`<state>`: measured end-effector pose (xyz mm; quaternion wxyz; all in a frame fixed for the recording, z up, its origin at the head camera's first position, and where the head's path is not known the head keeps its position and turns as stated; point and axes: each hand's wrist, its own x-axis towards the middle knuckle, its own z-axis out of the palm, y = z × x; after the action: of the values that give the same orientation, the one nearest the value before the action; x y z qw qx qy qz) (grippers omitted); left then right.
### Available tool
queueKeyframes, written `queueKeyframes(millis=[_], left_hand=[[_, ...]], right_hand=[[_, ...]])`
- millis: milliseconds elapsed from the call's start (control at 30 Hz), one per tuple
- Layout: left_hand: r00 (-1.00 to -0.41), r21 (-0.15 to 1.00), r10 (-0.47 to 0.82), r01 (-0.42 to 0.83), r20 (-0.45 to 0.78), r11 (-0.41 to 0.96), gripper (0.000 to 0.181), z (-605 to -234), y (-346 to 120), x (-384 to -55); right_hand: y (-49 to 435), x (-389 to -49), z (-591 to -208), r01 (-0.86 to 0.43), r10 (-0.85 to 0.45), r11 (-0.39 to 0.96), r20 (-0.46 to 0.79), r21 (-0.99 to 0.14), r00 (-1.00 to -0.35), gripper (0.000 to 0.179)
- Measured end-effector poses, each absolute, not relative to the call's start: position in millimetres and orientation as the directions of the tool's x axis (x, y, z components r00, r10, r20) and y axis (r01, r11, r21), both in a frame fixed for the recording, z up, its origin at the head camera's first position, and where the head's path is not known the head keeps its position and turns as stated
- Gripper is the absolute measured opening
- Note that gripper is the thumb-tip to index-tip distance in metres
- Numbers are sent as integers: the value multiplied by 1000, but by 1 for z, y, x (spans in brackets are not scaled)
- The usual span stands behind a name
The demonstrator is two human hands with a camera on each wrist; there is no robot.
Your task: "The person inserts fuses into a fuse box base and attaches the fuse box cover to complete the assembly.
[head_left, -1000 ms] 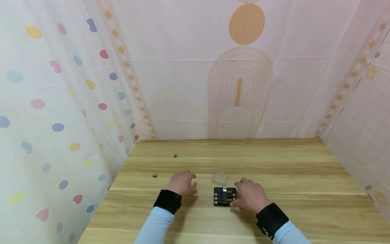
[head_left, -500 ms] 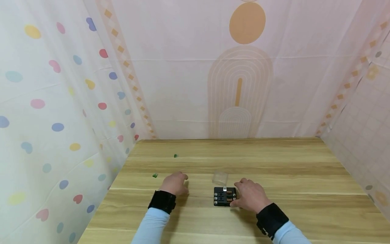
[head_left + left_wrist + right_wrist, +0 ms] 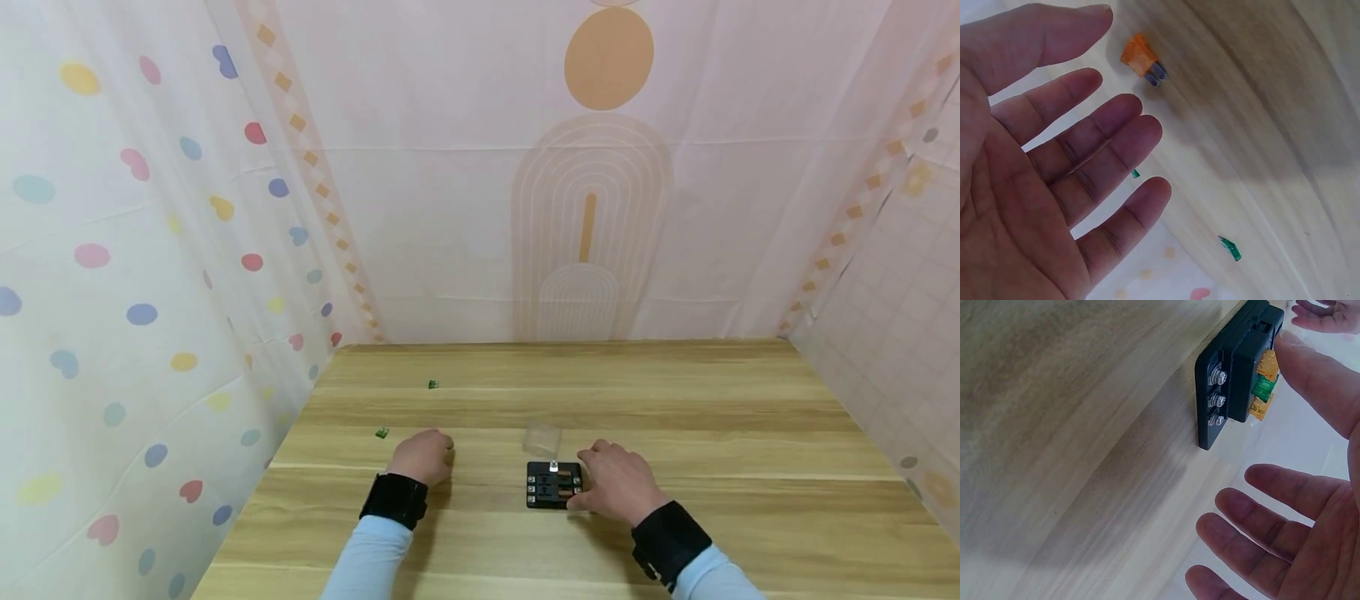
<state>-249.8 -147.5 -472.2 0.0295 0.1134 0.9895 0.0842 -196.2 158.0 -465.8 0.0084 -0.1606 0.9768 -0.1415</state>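
My left hand (image 3: 420, 457) hovers over the left part of the table. In the left wrist view its fingers and thumb are spread apart, and an orange blade fuse (image 3: 1140, 57) lies on the wood just past the thumb tip. A green blade fuse (image 3: 1231, 249) lies farther off. My right hand (image 3: 618, 482) is at the right side of a black fuse block (image 3: 542, 502), its fingers relaxed. Its thumb (image 3: 1316, 375) is against or very near the block's edge; I cannot tell which. Two orange fuses and one green fuse (image 3: 1264, 388) sit in the block, beside metal screws.
A clear plastic cover (image 3: 542, 438) lies just behind the fuse block. Two green fuses are on the table's left side, one nearer (image 3: 382, 432) and one farther back (image 3: 433, 384). Patterned curtains (image 3: 450, 208) border the wooden table (image 3: 712, 400) at the back and sides.
My left hand has moved left and slightly toward me, away from the fuse block, and lower over the table. The right hand and the block have stayed in place.
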Motion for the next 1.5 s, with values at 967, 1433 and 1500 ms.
queueKeyframes(millis=[967, 1433, 1500], left_hand=[[-977, 94, 212, 213, 24, 973, 10, -488, -147, -256], [-979, 140, 201, 203, 31, 969, 16, -489, -148, -258], [-976, 145, 214, 216, 30, 966, 15, -489, -148, -258]], right_hand=[[160, -196, -468, -300, -308, 914, 14, -272, -951, 72], [160, -196, -469, -308, -312, 912, 31, -271, -950, 71], [160, -196, -470, -308, -312, 912, 30, -270, -950, 71]])
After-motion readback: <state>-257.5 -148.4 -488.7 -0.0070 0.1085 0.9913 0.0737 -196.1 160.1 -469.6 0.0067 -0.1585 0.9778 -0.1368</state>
